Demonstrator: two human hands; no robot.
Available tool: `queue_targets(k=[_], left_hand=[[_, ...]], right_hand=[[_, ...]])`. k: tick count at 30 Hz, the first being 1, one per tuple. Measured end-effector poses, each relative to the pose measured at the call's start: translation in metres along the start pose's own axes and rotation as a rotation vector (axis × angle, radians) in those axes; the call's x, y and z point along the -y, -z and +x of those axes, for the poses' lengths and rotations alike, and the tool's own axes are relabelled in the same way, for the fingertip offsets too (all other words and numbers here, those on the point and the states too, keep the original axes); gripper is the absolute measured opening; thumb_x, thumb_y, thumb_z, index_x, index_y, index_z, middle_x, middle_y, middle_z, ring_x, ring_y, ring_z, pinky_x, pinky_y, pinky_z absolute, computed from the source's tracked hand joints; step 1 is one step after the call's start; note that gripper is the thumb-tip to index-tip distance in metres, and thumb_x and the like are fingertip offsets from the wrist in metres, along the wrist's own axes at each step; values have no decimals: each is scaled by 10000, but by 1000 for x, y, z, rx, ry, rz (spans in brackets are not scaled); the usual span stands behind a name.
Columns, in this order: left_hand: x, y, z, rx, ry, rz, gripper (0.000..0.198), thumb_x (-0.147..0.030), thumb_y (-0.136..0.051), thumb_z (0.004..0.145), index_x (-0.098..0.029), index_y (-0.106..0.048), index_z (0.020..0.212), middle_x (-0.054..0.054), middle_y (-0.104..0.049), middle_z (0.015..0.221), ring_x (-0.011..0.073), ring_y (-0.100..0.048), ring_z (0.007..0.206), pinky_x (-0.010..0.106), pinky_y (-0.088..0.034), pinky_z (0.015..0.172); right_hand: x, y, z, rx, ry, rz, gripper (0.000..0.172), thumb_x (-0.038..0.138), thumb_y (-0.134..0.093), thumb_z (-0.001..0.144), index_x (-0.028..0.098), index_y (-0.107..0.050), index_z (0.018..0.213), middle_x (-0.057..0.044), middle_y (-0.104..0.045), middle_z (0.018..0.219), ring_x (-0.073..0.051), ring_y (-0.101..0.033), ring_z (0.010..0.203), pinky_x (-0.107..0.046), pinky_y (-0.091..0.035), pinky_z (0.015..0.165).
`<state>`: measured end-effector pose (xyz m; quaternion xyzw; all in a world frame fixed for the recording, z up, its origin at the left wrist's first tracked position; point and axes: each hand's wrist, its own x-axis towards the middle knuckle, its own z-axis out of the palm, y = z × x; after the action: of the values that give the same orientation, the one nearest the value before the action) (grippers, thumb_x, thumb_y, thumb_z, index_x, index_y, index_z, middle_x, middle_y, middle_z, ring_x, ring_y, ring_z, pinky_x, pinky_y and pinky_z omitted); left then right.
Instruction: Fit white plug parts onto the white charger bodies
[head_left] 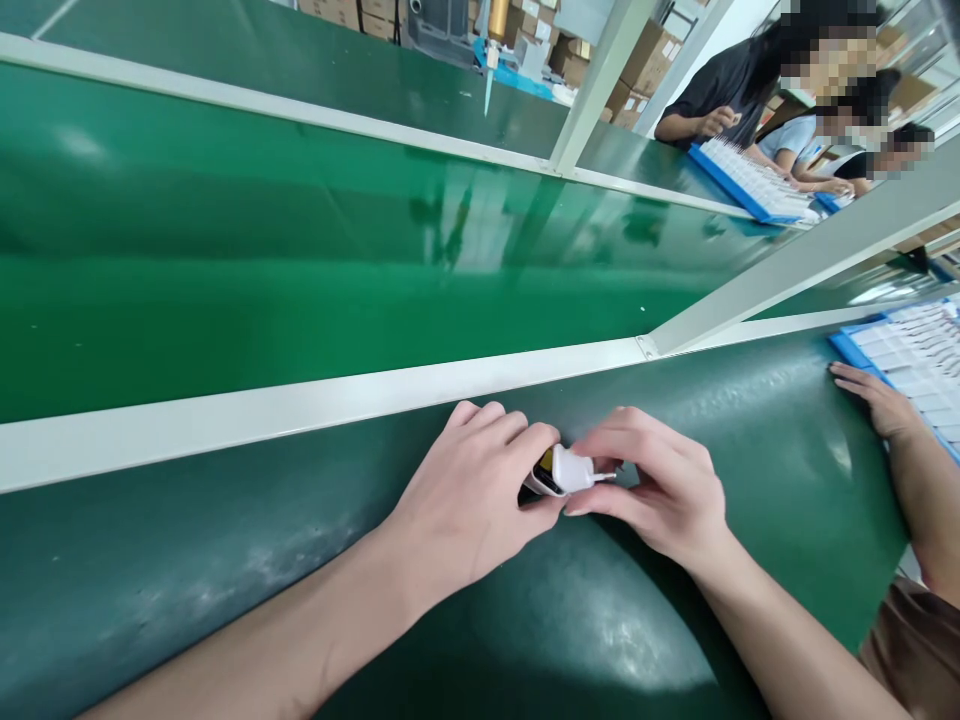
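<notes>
- Bench (225, 540) beyond the left hand (480, 480): room to pass.
- Between right hand (667, 480) and co-worker's arm (911, 480): a gap.
- Post (810, 258) on the rail (322, 405): obstacle ahead-right.
- Tray (922, 360): blocks far right.

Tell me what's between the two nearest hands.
The head view shows a white plug between left hand and right hand, its pins toward the latter.

Plug (574, 470): white; yellow and black within. Tabletop (795, 480): dark green. Belt (300, 320): bright green. Rail (337, 402): white. Tray (855, 350): blue-edged.
</notes>
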<state>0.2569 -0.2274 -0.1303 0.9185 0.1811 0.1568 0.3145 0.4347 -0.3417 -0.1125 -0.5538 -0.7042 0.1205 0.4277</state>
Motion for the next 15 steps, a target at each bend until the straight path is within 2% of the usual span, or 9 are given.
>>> queue_targets(k=[3, 8, 12, 15], left_hand=[[1, -1, -1, -25, -17, -21, 184, -297, -714, 882, -201, -662, 1031, 19, -638, 977, 222, -558, 913, 402, -393, 858], [1, -2, -2, -72, -35, -65, 144, -154, -625, 886, -183, -621, 1027, 13, -641, 1014, 197, -571, 938, 389, -400, 884], [1, -1, -1, -63, -37, -88, 126, -155, -643, 888, -190, -613, 1005, 3, -649, 1019, 196, -572, 950, 391, -393, 899], [1, 0, 0, -31, -30, -100, 150, -245, -711, 896, -192, -615, 998, -2, -652, 1021, 205, -570, 957, 399, -386, 908]], right_hand=[[-2, -1, 0, 84, 85, -113, 234, 236, -760, 941, 188, -670, 1151, -53, -654, 933, -163, -603, 782, -303, -531, 687], [-3, 0, 2, 119, 2, -77, 183, 135, -687, 980, 201, -656, 1147, -47, -633, 996, -160, -620, 860, -290, -543, 745], [2, 3, 4, 120, -20, -111, 148, 137, -681, 978, 195, -646, 1110, -43, -602, 987, -161, -596, 850, -286, -537, 733], [9, 4, 5, 157, -33, -193, 132, 122, -631, 1001, 192, -641, 1112, -53, -585, 1005, -165, -589, 858, -293, -529, 741]])
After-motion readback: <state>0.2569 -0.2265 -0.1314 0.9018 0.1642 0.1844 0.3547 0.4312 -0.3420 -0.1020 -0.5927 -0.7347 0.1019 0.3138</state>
